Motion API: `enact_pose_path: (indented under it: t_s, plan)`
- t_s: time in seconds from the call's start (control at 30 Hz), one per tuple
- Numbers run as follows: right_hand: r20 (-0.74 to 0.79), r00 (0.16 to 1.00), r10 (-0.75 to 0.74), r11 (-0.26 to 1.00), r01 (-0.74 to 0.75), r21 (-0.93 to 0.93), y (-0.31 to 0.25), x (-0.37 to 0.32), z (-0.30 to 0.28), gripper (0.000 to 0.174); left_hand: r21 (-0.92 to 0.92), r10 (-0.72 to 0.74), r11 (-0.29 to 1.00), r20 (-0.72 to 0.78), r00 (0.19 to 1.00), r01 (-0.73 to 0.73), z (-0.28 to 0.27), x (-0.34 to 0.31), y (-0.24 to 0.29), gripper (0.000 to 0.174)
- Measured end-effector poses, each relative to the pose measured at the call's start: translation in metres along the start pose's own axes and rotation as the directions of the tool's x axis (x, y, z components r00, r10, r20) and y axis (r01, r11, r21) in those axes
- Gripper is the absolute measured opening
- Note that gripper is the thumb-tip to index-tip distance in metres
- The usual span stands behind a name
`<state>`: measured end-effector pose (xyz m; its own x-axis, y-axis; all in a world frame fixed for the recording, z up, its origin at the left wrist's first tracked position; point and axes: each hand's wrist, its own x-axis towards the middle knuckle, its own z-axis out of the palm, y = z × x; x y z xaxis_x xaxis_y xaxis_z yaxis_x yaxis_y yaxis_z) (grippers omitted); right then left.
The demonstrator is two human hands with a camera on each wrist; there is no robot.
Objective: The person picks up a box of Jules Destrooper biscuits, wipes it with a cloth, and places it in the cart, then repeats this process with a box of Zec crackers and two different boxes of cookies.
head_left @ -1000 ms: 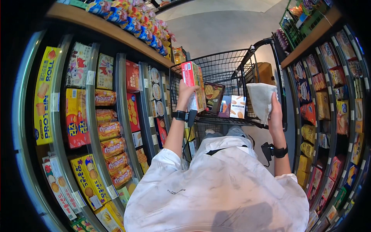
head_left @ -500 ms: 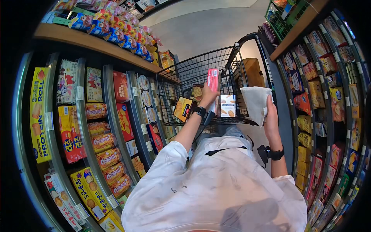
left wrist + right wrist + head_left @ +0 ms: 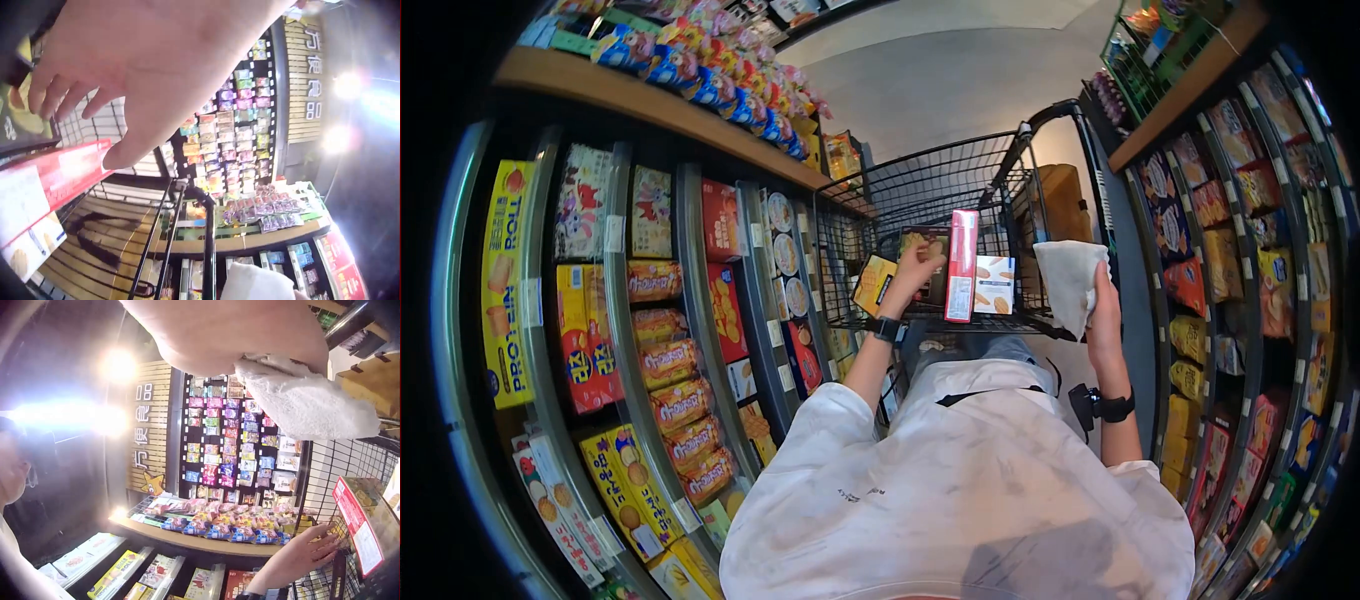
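My left hand (image 3: 915, 272) is over the black wire shopping cart (image 3: 920, 165), its fingers loosely bent and holding nothing. Just right of it stands a red-edged box (image 3: 962, 265), upright on its narrow side. In the left wrist view the thumb tip overlaps the end of this red box (image 3: 59, 178). Under the fingers lies a dark box (image 3: 930, 285), partly hidden, with a yellow box (image 3: 874, 284) to its left. A white box with almond-like pictures (image 3: 996, 284) stands right of the red one. My right hand (image 3: 1106, 315) holds a folded white cloth (image 3: 1068, 282) beside the cart.
Shelves of snack boxes and packets (image 3: 670, 365) line the left, and more packets (image 3: 1220, 260) fill the right shelves. Bagged sweets (image 3: 710, 80) lie along the wooden ledge (image 3: 620, 110). A brown paper bag (image 3: 1065, 200) sits at the cart's right end.
The left hand carried the red box from the cart's left side down among the other boxes, then let go and moved left of it. The right hand keeps holding the cloth.
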<state>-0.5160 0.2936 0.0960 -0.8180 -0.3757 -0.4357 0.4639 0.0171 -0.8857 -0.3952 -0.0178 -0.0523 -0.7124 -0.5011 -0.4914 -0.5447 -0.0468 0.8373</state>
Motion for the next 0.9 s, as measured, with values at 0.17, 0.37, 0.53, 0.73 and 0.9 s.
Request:
enact_pose_path:
  t_s: [0.17,0.37,0.53,0.73,0.9]
  plan:
    - [0.100,0.995,0.002,0.993,0.009,-0.117,0.014,0.026,0.030,0.061,0.132,0.159,0.984,-0.358,0.920,-0.119,-0.074,-0.042,-0.061,0.043]
    - [0.265,0.954,0.141,0.936,-0.041,-0.349,0.052,0.058,0.060,0.063,0.277,0.097,0.946,-0.738,0.668,0.169,-0.109,-0.115,-0.118,0.060]
    - [0.422,0.890,0.171,0.923,0.005,-0.384,0.039,0.055,0.100,0.062,0.099,-0.059,0.973,-0.764,0.642,0.207,-0.113,-0.146,-0.180,0.083]
    - [0.465,0.873,0.147,0.924,0.047,-0.379,0.041,0.054,0.123,0.060,-0.395,-0.433,0.871,-0.339,0.835,0.291,-0.113,-0.162,-0.174,0.111]
    - [0.493,0.834,0.246,0.843,0.068,-0.534,0.068,0.071,0.088,0.063,-0.153,-0.283,0.959,-0.457,0.843,0.239,-0.107,-0.134,-0.186,0.115]
